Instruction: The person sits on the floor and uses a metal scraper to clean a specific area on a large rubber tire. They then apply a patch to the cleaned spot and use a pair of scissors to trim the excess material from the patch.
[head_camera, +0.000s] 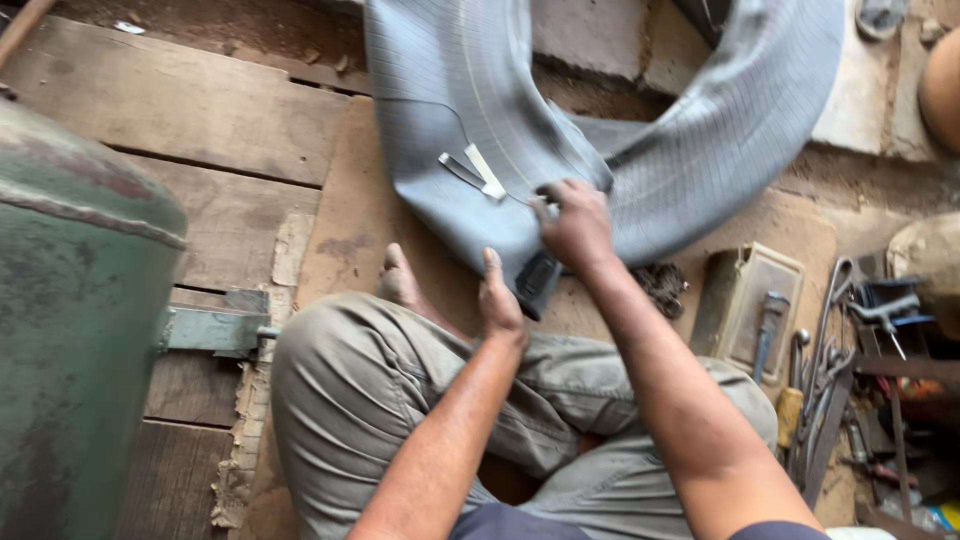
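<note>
Right now my right hand (572, 222) is curled shut on the near edge of the tube (600, 120), fingers bent over the grey rubber and pinching it against the thumb, just right of the pale patch strip (485, 172) stuck on its face. My left hand (497, 295) lies flatter, fingers together and mostly straight, pressing down on the tube's lowest fold where a dark valve block (538, 280) pokes out; I cannot tell whether it grips anything or only leans there. To do this well, I judge the rubber should stay taut between the two hands, the left pinning, the right pulling evenly, so the patched area lies flat without creases. The tube itself is big and slack, looping from my hands up to the far edge and round to the right, resting on a sheet of board (350, 220). My bare foot (400, 280) sits just left of the left hand, touching the tube's edge, with my knees (350, 400) folded near me in khaki trousers. Further out, a green tank (70, 300) stands at the left on wooden planks (200, 110). On the right lie a small tray (750, 300) and a clutter of tools (830, 380), well apart from my hands.
</note>
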